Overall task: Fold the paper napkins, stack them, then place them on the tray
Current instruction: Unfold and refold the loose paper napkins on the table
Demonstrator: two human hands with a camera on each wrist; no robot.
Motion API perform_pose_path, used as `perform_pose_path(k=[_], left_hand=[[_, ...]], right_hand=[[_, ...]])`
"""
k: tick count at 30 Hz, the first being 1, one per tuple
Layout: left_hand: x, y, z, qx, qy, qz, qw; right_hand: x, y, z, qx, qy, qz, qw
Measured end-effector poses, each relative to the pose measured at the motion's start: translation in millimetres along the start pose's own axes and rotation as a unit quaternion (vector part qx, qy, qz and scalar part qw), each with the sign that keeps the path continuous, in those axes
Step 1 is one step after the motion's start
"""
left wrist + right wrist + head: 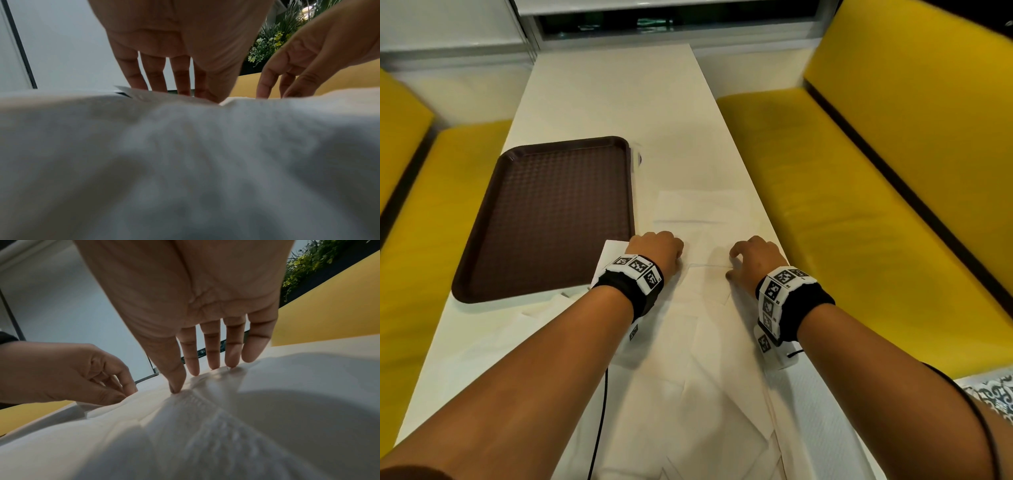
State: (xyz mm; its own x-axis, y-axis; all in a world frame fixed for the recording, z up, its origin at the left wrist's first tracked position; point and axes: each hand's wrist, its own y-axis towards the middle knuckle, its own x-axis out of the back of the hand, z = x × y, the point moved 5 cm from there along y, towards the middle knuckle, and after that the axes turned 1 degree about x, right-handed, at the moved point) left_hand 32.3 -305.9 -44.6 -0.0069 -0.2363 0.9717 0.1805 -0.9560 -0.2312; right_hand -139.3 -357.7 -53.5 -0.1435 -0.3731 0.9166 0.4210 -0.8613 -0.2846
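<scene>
A white paper napkin (705,284) lies flat on the white table (592,92), its far edge between my two hands. My left hand (679,258) pinches that edge at the left between thumb and fingers; the same pinch shows in the right wrist view (125,394). My right hand (731,265) holds the edge at the right, thumb down in front and fingertips behind a small raised ridge of the napkin (226,426). The left wrist view shows the left hand (197,95) and the right hand (277,95) on the napkin (185,146). The brown tray (544,145) lies to the left with nothing on it.
Several more white napkins lie loose near the table's front (705,411), and another lies farther out (688,209). A white sheet (613,250) overlaps the tray's near right corner under my left wrist. Yellow benches (876,205) flank the table on both sides.
</scene>
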Motion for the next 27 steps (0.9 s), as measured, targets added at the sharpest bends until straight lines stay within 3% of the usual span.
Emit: perform_pose_path(k=[6,11,20,27], left_hand=[[-3.8,6.9,3.9,0.003,-0.025,0.008,1.000],[-5.8,9.3,6.4,0.008,-0.044,0.008,0.999],[-5.0,7.7,7.2,0.010,-0.057,-0.009,0.998],[-2.0,7.2,7.2,0.011,-0.055,-0.005,0.998]], right_hand=[[0.6,0.2,-1.6,-0.013,0.023,-0.017,0.999],[9.1,2.6,-10.5,-0.097,0.041,-0.020,0.994],[3.6,13.1,-11.7,-0.106,0.089,-0.001,0.990],[21.3,8.6,-5.3,-0.066,0.241,-0.099,0.963]])
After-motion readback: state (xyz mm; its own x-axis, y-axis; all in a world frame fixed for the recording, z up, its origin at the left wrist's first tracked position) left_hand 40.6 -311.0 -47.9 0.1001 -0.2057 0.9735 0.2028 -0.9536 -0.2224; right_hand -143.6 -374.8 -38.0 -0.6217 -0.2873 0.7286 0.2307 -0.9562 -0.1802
